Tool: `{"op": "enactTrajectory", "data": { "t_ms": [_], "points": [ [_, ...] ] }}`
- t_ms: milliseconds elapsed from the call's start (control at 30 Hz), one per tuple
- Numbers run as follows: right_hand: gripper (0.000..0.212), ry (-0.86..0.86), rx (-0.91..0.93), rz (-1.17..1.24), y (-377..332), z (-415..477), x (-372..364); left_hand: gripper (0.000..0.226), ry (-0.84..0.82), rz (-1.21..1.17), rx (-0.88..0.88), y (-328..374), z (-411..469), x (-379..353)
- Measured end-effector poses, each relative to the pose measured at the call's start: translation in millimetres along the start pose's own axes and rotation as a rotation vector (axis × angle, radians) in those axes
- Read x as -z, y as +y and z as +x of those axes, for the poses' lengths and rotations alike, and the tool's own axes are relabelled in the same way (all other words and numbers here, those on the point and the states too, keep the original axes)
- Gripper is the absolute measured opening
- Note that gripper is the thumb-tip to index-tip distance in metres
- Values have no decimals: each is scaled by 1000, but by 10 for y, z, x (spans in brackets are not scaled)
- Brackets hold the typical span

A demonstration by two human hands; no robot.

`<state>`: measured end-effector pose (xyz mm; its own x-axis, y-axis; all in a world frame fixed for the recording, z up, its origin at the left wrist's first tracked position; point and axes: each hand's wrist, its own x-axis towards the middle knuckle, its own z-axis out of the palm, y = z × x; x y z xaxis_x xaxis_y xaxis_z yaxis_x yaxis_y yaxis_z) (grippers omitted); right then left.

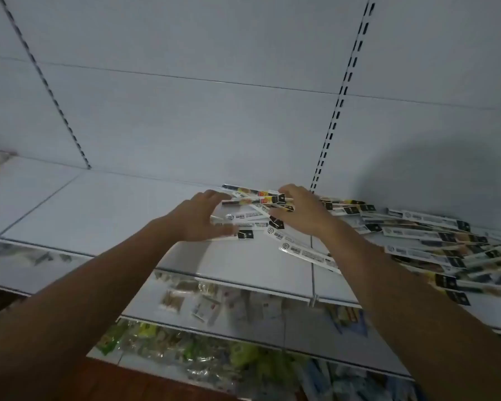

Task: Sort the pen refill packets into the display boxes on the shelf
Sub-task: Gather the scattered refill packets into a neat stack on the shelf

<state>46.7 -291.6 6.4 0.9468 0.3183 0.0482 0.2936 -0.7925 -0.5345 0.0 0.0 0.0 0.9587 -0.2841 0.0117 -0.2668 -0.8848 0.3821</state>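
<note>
The left hand and right hand, spread wide, only press loose packets together, so some may slip into the pile at 3 o'clock.

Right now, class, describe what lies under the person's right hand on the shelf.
Pen refill packets stick out from under the right hand on both sides, lying on the white shelf. How many the palm covers, and whether the fingers grip any, cannot be seen.

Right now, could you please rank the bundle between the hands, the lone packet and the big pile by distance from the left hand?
1. Bundle, at the left hand itself.
2. Lone packet, further right, nearer the camera.
3. Big pile, far right.
</note>
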Motion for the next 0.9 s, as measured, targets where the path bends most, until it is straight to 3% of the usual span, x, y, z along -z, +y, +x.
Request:
{"op": "enactTrajectory", "data": {
  "t_ms": [100, 233, 600, 700, 833, 900],
  "points": [
    [78, 31, -65, -125, 51, 103, -117, 119, -34, 39, -71, -178, 1, -163],
    [85, 126, -202, -247, 231, 197, -273, 125, 1, 126, -115, -363, 145, -377],
    [58, 126, -246, -404, -52, 326, -768, 122, 0, 158, -217, -228, 772, -542],
    [47, 158, -254, -284, -129, 364, -835, 115, -7, 120, -225, -147, 825, -601],
    [22, 268, -246, 209, -105, 258, -679, 98, 30, 75, -265, -158, 805, -567],
    [25, 340, -245, 256, -22, 179, -543, 94, 58, 58, -273, -193, 782, -533]
  ]
}}
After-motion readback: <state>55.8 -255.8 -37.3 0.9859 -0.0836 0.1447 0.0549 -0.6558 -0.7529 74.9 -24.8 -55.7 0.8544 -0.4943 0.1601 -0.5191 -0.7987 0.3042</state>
